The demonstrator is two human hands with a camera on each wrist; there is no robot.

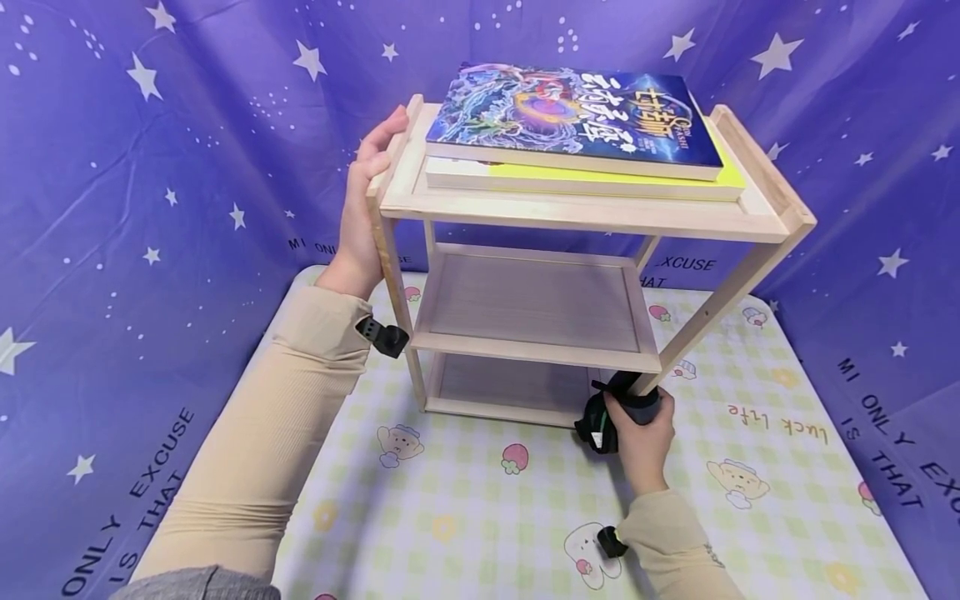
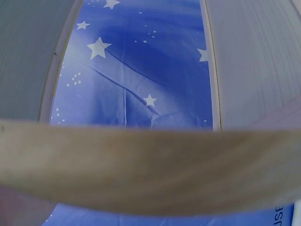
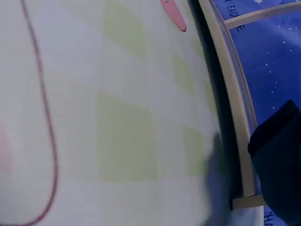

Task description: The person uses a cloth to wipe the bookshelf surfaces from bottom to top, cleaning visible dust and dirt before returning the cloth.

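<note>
A light wooden three-tier shelf (image 1: 525, 354) stands upright on the patterned cloth. My left hand (image 1: 365, 208) grips the upper left side of its frame from outside, fingers at the top rail. A wooden bar (image 2: 150, 165) of the frame crosses close in the left wrist view. Down by the right front leg, my right hand (image 1: 643, 446) holds a black fabric item (image 1: 597, 425) with a strap, a green stripe and a white tag. The same black item (image 3: 280, 165) shows at the right edge of the right wrist view; its exact kind is unclear. The foot of that leg is hidden.
On the top tier lie a blue illustrated book (image 1: 555, 117) and, beneath it, a yellow-covered book (image 1: 600, 182). A checked cloth (image 1: 465, 483) covers the surface below. Purple star-printed curtains (image 1: 187, 167) hang at the back and both sides.
</note>
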